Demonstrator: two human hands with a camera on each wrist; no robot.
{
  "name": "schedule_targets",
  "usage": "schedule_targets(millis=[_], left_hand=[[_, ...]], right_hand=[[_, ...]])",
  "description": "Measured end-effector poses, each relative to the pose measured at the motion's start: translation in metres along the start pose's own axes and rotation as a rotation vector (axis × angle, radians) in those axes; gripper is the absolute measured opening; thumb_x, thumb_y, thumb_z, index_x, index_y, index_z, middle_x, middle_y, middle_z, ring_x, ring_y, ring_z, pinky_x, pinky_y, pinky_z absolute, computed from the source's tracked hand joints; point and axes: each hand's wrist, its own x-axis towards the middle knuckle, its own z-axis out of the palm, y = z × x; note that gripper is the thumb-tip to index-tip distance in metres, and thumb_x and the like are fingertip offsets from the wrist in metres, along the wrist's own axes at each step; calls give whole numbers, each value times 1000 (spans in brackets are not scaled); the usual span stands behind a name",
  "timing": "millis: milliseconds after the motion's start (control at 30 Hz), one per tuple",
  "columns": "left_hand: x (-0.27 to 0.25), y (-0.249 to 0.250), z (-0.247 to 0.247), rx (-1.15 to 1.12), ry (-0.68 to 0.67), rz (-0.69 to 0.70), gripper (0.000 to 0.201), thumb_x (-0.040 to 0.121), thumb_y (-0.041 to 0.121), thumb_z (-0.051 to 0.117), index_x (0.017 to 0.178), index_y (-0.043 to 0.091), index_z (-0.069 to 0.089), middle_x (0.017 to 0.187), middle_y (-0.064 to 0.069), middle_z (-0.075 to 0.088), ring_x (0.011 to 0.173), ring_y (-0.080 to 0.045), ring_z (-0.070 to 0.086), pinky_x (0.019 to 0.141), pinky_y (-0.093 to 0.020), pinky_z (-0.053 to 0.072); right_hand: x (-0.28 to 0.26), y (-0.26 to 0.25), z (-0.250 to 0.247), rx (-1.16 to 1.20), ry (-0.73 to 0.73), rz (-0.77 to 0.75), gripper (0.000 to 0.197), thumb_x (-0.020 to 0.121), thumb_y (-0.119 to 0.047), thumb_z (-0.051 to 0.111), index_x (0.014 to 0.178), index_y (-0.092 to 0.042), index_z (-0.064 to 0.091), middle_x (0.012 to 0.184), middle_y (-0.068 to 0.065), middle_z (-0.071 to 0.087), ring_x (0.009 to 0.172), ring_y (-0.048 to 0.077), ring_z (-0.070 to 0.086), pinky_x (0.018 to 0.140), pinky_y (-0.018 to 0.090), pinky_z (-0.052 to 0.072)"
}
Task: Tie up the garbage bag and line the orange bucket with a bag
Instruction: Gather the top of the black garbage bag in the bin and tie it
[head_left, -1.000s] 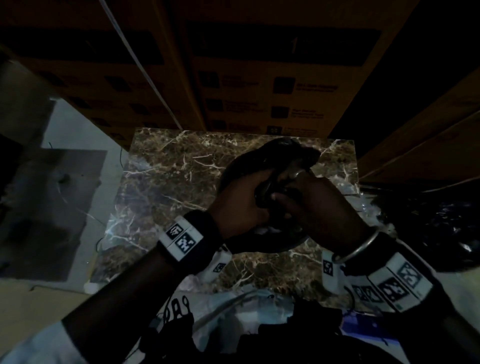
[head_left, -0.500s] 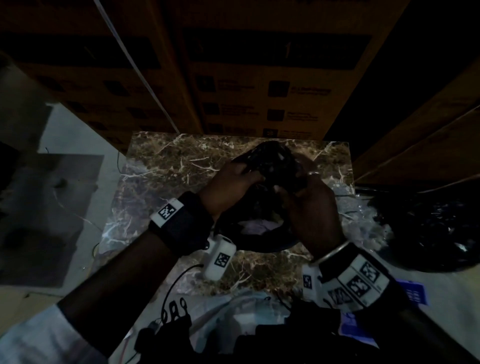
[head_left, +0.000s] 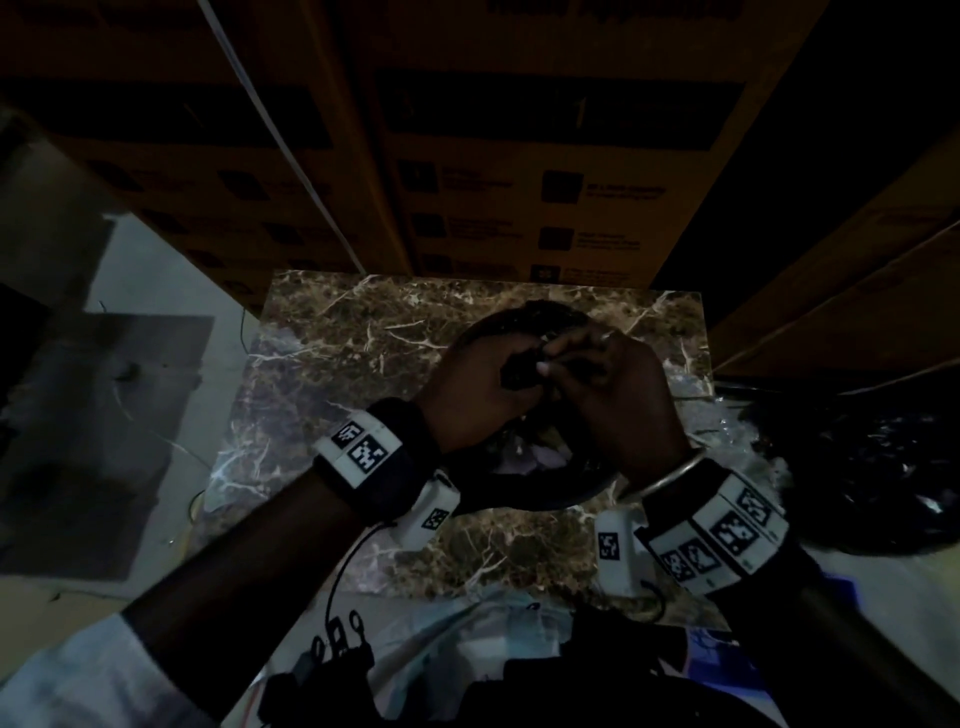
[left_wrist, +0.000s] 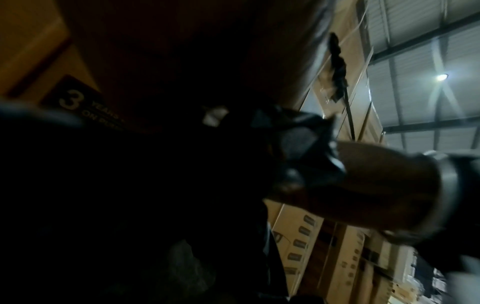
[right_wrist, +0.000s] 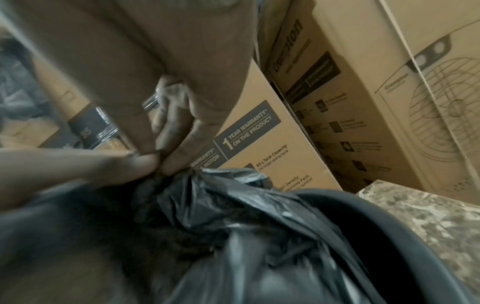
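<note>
Over the last second, both hands drew closer together above the bucket (head_left: 582, 493) on the marble table (head_left: 332, 374). The left hand (head_left: 478, 395) and right hand (head_left: 618, 400) each pinched the black garbage bag (right_wrist: 233, 205) by its gathered neck, so the knot seemed under way, not finished.

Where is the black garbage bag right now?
In the head view the black garbage bag is mid-frame, its gathered top pinched between the left hand and right hand, above the dark bin on the marble slab.
</note>
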Motion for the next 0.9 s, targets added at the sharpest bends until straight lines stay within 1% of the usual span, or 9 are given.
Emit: schedule_targets(millis=[67, 200, 333, 400, 500, 600, 733, 833, 900], left_hand=[[8, -2, 0, -1, 62, -72, 14, 89, 20, 66, 99, 13, 74, 103, -4, 74, 96, -14, 69, 82, -30, 54], [19, -2, -1, -236, 223, -340, 26, 87, 28, 72, 91, 3, 75, 91, -12, 77, 83, -17, 73, 74, -30, 57], [23, -2, 4, -534, 264, -535, 22, 86, 26, 71, 81, 5, 69, 85, -15, 73, 77, -26, 70, 75, -38, 57], [22, 0, 7, -569, 224, -546, 28, 84, 31, 72, 83, 3, 69, 90, -16, 74, 84, -30, 72, 82, -42, 58], [19, 1, 6, -551, 188, -545, 39, 83, 32, 74, 102, -2, 70, 102, -19, 75, 94, -34, 73, 88, -46, 60], [18, 1, -3, -409, 202, -496, 28, 83, 29, 75, 97, 4, 75, 97, -14, 77, 88, -26, 75, 75, -32, 61], [24, -9, -17, 144, 264, -315, 18, 87, 29, 70, 81, 13, 76, 83, -3, 73, 78, -16, 67, 71, -25, 50], [24, -12, -19, 257, 132, -290, 8, 89, 11, 61, 94, 14, 66, 90, 0, 67, 87, -18, 64, 75, -27, 45], [22, -10, -18, 309, -11, -274, 24, 88, 1, 53, 107, 13, 59, 98, -7, 67, 93, -25, 64, 74, -25, 41]], right_hand=[[-5, 2, 1, -27, 66, 9, 11, 87, -26, 70, 93, -17, 68, 91, -4, 72, 86, 4, 69, 74, 25, 56], [-20, 7, 7, -164, 266, -34, 8, 86, -25, 68, 87, -18, 64, 90, 4, 68, 86, 14, 66, 78, 38, 55], [-28, 12, 24, -47, -305, 91, 39, 76, -32, 80, 109, -19, 65, 109, -5, 71, 102, 9, 66, 91, 39, 55], [-23, 19, 30, -52, -339, 112, 52, 71, -46, 80, 114, -23, 64, 112, -5, 70, 105, 10, 66, 91, 42, 55], [-17, 33, 27, 11, -239, 157, 31, 74, -34, 68, 101, -20, 69, 103, 4, 73, 96, 21, 70, 84, 51, 56], [-21, 31, 18, -31, -281, 148, 27, 80, -22, 65, 104, -11, 69, 106, 14, 72, 99, 29, 68, 86, 53, 55], [-31, 31, 4, -163, -337, 76, 26, 85, -25, 61, 97, -4, 70, 99, 14, 72, 97, 25, 67, 84, 42, 54], [-35, 34, -2, -131, -293, 111, 16, 88, -20, 54, 86, -9, 65, 92, 17, 70, 87, 28, 67, 80, 50, 54], [-32, 29, -1, 137, -247, 217, 13, 93, -10, 52, 100, -13, 63, 108, 21, 67, 94, 33, 66, 81, 51, 55]])
